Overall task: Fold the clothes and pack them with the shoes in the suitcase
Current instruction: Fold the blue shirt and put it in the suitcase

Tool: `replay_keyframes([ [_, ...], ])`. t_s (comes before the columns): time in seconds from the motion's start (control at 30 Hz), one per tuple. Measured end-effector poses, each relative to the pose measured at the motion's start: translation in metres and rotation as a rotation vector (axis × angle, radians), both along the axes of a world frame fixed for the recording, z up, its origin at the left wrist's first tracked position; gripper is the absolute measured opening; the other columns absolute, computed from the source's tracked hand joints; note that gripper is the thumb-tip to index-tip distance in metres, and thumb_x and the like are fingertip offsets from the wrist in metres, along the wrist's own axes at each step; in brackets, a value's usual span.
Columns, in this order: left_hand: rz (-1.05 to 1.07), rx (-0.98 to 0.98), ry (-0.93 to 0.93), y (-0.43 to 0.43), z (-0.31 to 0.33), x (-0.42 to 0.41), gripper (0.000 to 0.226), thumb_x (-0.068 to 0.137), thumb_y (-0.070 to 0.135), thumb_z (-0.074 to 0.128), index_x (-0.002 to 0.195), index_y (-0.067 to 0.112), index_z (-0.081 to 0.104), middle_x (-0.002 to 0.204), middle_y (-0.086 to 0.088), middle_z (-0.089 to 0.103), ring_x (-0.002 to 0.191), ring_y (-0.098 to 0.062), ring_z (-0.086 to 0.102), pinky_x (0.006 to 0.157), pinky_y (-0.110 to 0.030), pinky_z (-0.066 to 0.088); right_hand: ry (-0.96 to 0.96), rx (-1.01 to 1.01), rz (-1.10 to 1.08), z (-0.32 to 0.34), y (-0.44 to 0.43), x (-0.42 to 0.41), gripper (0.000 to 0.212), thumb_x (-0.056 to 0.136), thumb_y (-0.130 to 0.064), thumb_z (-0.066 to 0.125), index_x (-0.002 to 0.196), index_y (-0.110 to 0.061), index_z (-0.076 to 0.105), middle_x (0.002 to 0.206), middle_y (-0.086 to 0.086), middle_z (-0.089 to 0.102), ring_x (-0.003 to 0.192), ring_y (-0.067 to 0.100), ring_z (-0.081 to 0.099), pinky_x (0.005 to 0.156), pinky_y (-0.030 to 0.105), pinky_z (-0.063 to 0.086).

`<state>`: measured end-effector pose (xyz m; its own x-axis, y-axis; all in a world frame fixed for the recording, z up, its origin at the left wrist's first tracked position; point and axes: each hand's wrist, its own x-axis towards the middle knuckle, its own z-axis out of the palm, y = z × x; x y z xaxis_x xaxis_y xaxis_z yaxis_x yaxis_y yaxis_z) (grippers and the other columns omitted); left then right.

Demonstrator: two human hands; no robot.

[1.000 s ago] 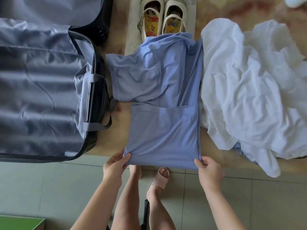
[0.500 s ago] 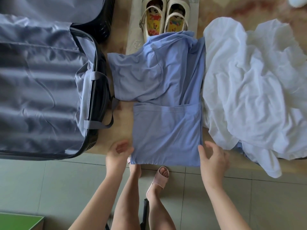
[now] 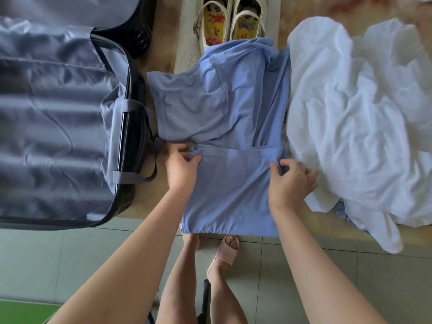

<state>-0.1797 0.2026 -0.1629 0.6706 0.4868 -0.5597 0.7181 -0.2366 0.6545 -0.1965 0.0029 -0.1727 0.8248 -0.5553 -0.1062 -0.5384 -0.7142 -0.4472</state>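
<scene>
Both hands left the near hem: left hand [image 3: 181,167] and right hand [image 3: 289,181] now grip (pinched tight) the folded edge of the light-blue jersey garment [image 3: 233,108] on the tan surface [image 3: 161,47]; uneven lifting could skew the fold.

Tan marbled table [image 3: 304,12] is filling the far side, with a reddish blotch [image 3: 350,5] showing toward the table's far right. Pale grey-green floor tiles [image 3: 70,265] are running along the table's near edge, thin grout lines crossing them. A flat green slab [image 3: 25,312] is lying well left of and nearer than the table. Soft, even light is falling on the table.
</scene>
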Motion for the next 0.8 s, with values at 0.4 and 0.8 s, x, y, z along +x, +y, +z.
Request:
replay_keyframes([
  [0.4,0.007,0.036,-0.155,-0.01,0.006,-0.009,0.039,0.082,0.014,0.072,0.117,0.015,0.054,0.11,0.007,0.052,0.094,-0.006,0.053,0.08,-0.015,0.038,-0.092,-0.111,0.036,0.0,-0.009,-0.007,0.031,0.079,-0.021,0.072,0.107,-0.01,0.062,0.108,0.008,0.065,0.107,0.031,0.045,0.088,0.034,0.021],
  [0.8,-0.394,0.524,-0.181,0.018,-0.006,0.047,0.046,0.084,0.019,0.069,0.126,0.018,0.053,0.127,-0.005,0.051,0.119,-0.028,0.042,0.098,-0.04,0.038,-0.213,-0.181,0.627,-0.003,0.044,0.027,0.029,0.078,-0.019,0.073,0.107,-0.019,0.068,0.107,-0.005,0.065,0.102,0.02,0.038,0.083,0.032,0.025],
])
